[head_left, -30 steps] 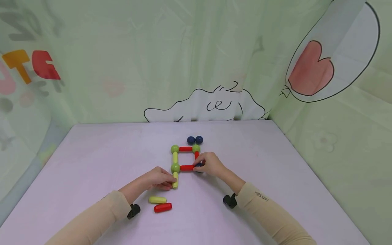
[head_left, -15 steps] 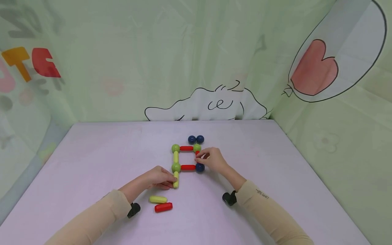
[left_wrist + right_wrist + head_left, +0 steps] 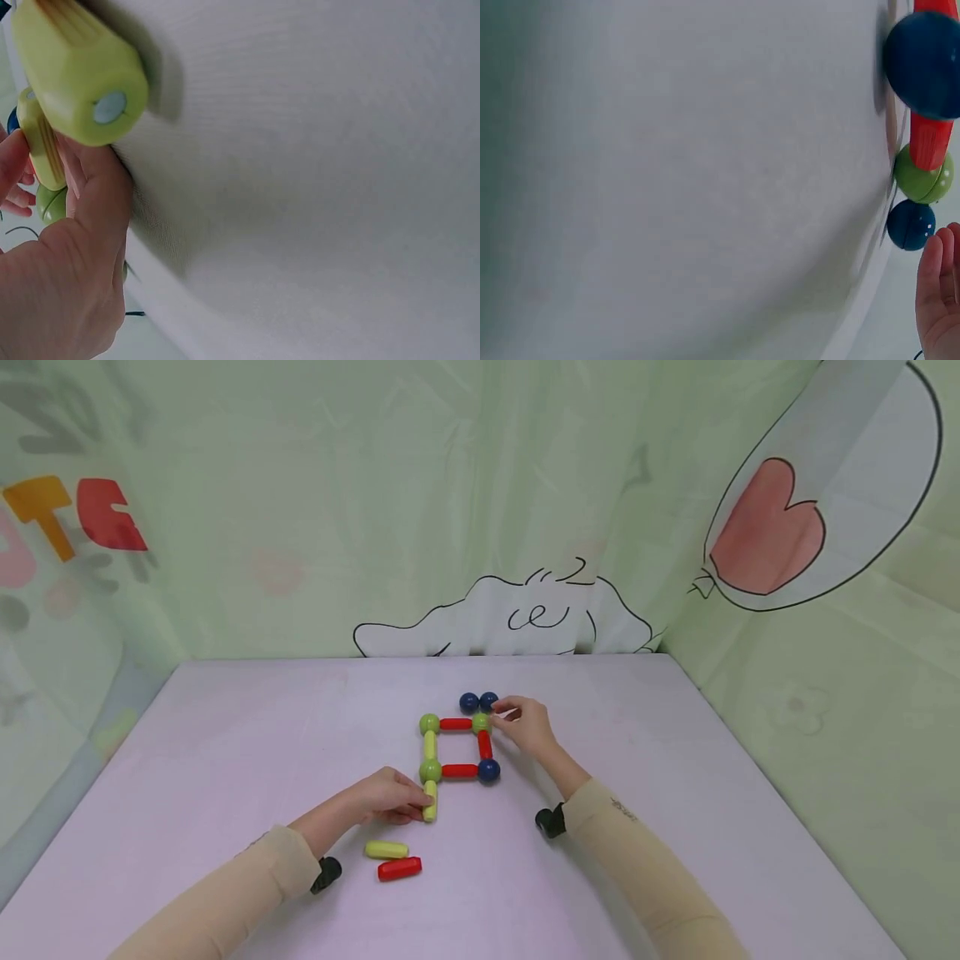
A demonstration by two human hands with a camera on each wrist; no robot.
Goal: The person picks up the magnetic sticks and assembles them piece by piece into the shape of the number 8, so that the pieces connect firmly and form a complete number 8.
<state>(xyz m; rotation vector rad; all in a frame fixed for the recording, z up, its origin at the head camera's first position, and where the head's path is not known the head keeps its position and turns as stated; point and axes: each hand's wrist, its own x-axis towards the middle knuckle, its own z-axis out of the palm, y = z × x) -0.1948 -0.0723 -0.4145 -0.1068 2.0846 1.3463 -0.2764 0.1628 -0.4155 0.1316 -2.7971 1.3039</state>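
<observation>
A square of magnetic rods and balls lies on the table. Red rods [image 3: 459, 772] form three sides, and a yellow rod [image 3: 430, 746] the left one. Green balls [image 3: 430, 724] sit at three corners, a dark blue ball [image 3: 488, 770] at the near right. My left hand [image 3: 386, 795] pinches another yellow rod [image 3: 430, 812] that extends toward me from the near-left green ball [image 3: 430, 771]. Beyond the far-right corner, two loose-looking blue balls [image 3: 468, 702] sit side by side. My right hand [image 3: 528, 727] has its fingertips right at the right-hand one [image 3: 910, 225], fingers fairly straight.
Nearer me, a yellow rod [image 3: 386, 849] and a red rod [image 3: 400, 869] lie together on the pale tabletop [image 3: 225, 752]. That yellow rod looms large in the left wrist view. A printed cloth [image 3: 300, 510] hangs behind the table.
My right hand has let go at the near-right blue ball and moved away along the right side to the far pair of blue balls. The left hand keeps its hold on the yellow rod.
</observation>
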